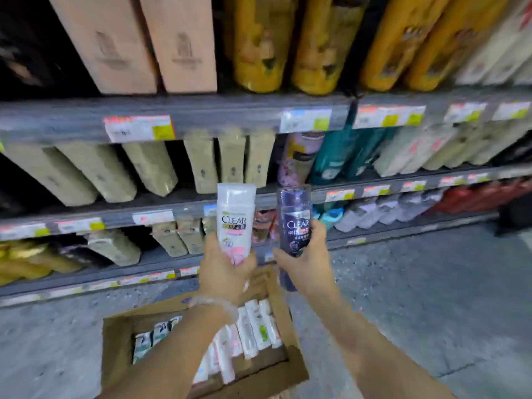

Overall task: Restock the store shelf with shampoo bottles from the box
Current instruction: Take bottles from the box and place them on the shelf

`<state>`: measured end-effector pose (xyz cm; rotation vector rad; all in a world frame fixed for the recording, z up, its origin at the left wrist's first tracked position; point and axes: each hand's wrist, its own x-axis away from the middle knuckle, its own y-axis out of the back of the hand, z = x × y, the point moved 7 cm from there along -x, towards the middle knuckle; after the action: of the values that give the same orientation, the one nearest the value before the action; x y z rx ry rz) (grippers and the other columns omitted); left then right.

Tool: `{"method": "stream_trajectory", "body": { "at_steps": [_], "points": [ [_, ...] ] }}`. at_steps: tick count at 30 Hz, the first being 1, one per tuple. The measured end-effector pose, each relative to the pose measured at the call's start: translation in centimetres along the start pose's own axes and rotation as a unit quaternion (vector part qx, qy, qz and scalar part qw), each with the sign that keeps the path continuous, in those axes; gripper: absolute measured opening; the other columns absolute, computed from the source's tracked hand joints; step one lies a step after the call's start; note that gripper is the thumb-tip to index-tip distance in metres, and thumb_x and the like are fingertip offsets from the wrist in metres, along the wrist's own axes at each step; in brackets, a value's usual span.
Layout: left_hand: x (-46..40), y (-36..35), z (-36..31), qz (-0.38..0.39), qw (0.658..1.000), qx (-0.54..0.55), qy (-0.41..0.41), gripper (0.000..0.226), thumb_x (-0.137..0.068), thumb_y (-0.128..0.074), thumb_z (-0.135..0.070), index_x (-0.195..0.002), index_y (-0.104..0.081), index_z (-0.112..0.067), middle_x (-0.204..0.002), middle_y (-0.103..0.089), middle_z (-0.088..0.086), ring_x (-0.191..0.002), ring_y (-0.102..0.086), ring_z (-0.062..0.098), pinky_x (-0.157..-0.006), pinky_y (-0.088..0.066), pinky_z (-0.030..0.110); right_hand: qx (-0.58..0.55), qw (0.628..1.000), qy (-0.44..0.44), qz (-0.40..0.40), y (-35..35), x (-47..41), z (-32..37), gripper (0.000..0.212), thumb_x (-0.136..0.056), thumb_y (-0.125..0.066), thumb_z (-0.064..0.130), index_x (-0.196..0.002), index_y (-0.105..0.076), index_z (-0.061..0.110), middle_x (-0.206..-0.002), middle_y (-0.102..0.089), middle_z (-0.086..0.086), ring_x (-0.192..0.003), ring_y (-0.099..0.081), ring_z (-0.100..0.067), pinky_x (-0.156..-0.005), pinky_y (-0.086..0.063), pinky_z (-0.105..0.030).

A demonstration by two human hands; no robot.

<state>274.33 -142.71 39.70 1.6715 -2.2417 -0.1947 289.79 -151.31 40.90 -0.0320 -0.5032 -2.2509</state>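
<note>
We hold a white bottle [236,220] upright in the left hand [224,272], fingers curled round its lower end. The right hand [305,263] grips a dark bottle [296,223] the same way, just right of it. Both sit before the shelf [184,208], above the near open box [115,349] of white bottles.

A grey speckled floor [431,298] spreads near and to the right. Along the far side stand grey metal shelves [201,113] in tiers, their edges carrying price tags [139,128]. Peach cartons [184,44] and yellow bottles [259,47] fill the top tier, with pale olive packs [201,162] below. The lighting is dim and everything looks blurred.
</note>
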Motion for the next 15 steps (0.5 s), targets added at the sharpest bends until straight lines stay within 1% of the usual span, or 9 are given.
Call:
{"method": "stream_trajectory", "body": {
  "at_steps": [1, 2, 3, 4, 6, 7, 9, 12, 15],
  "points": [
    [0.3, 0.4, -3.4, 0.007, 1.000, 0.005, -0.025, 0.043, -0.067, -0.075, -0.009, -0.094, -0.042, -0.015, -0.081, -0.059, 0.000, -0.073, -0.058, 0.023, -0.059, -0.043, 0.026, -0.007, 1.000, 0.018, -0.016, 1.7, 0.3, 3.0, 0.064, -0.071, -0.075, 0.003, -0.121, -0.037, 0.014, -0.092, -0.060, 0.004, -0.074, -0.059, -0.005, -0.062, -0.045, -0.011],
    [0.6, 0.8, -6.9, 0.014, 0.998, 0.015, -0.052, 0.047, -0.065, -0.075, -0.014, -0.096, -0.041, -0.015, -0.085, -0.059, 0.002, -0.078, -0.058, 0.024, -0.064, -0.044, 0.029, -0.015, 0.999, 0.038, -0.034, 3.5, 0.6, 5.8, 0.065, -0.071, -0.076, 0.002, -0.122, -0.037, 0.012, -0.093, -0.060, 0.004, -0.074, -0.059, -0.006, -0.062, -0.044, -0.009],
    [1.0, 1.2, -10.3, 0.016, 0.997, 0.021, -0.076, 0.050, -0.062, -0.075, -0.019, -0.098, -0.040, -0.016, -0.086, -0.058, 0.000, -0.080, -0.057, 0.024, -0.067, -0.045, 0.030, -0.021, 0.997, 0.058, -0.051, 5.2, 1.0, 8.6, 0.065, -0.071, -0.075, 0.002, -0.122, -0.037, 0.011, -0.094, -0.061, 0.003, -0.074, -0.059, -0.007, -0.061, -0.043, -0.007],
    [1.5, 1.4, -13.5, 0.014, 0.995, 0.021, -0.101, 0.052, -0.060, -0.076, -0.020, -0.098, -0.040, -0.019, -0.084, -0.057, -0.005, -0.079, -0.057, 0.023, -0.064, -0.044, 0.027, -0.023, 0.995, 0.076, -0.068, 7.0, 1.4, 11.2, 0.064, -0.071, -0.076, 0.004, -0.121, -0.036, 0.013, -0.094, -0.060, 0.006, -0.074, -0.058, -0.003, -0.060, -0.042, -0.007],
    [2.6, 1.4, -19.6, 0.009, 0.988, 0.014, -0.151, 0.051, -0.064, -0.078, -0.016, -0.095, -0.038, -0.022, -0.083, -0.055, -0.008, -0.074, -0.054, 0.017, -0.056, -0.036, 0.019, -0.022, 0.988, 0.110, -0.104, 10.7, 2.4, 15.9, 0.064, -0.071, -0.077, 0.011, -0.119, -0.034, 0.020, -0.092, -0.053, 0.018, -0.076, -0.054, 0.007, -0.060, -0.040, -0.009],
    [3.4, 1.1, -22.4, 0.011, 0.984, 0.015, -0.175, 0.050, -0.066, -0.077, -0.014, -0.094, -0.037, -0.023, -0.082, -0.054, -0.009, -0.071, -0.053, 0.014, -0.054, -0.033, 0.017, -0.027, 0.985, 0.125, -0.119, 12.5, 2.9, 17.9, 0.066, -0.071, -0.077, 0.014, -0.120, -0.033, 0.022, -0.092, -0.051, 0.020, -0.077, -0.054, 0.006, -0.062, -0.041, -0.011],
    [5.0, 0.0, -27.6, 0.024, 0.976, 0.018, -0.218, 0.050, -0.066, -0.077, -0.012, -0.095, -0.036, -0.023, -0.079, -0.051, -0.014, -0.066, -0.050, 0.007, -0.052, -0.031, 0.014, -0.035, 0.977, 0.150, -0.145, 16.2, 4.1, 21.1, 0.067, -0.071, -0.077, 0.018, -0.121, -0.032, 0.023, -0.094, -0.051, 0.019, -0.079, -0.056, 0.000, -0.063, -0.042, -0.016],
    [7.9, -2.8, -34.2, 0.060, 0.961, 0.024, -0.268, 0.050, -0.067, -0.076, -0.009, -0.098, -0.038, -0.019, -0.082, -0.052, -0.010, -0.067, -0.051, 0.005, -0.053, -0.036, 0.017, -0.046, 0.966, 0.179, -0.182, 22.2, 6.0, 24.4, 0.065, -0.071, -0.077, 0.018, -0.117, -0.032, 0.027, -0.096, -0.052, 0.018, -0.080, -0.057, 0.006, -0.060, -0.043, -0.010],
    [11.3, -6.7, -39.3, 0.097, 0.947, 0.026, -0.306, 0.050, -0.068, -0.075, -0.006, -0.098, -0.037, -0.019, -0.079, -0.050, -0.015, -0.065, -0.047, -0.004, -0.049, -0.037, 0.005, -0.047, 0.959, 0.185, -0.211, 28.6, 7.6, 25.6, 0.064, -0.071, -0.077, 0.016, -0.118, -0.035, 0.024, -0.099, -0.058, 0.009, -0.080, -0.060, 0.004, -0.061, -0.047, -0.012]
  ]
}}
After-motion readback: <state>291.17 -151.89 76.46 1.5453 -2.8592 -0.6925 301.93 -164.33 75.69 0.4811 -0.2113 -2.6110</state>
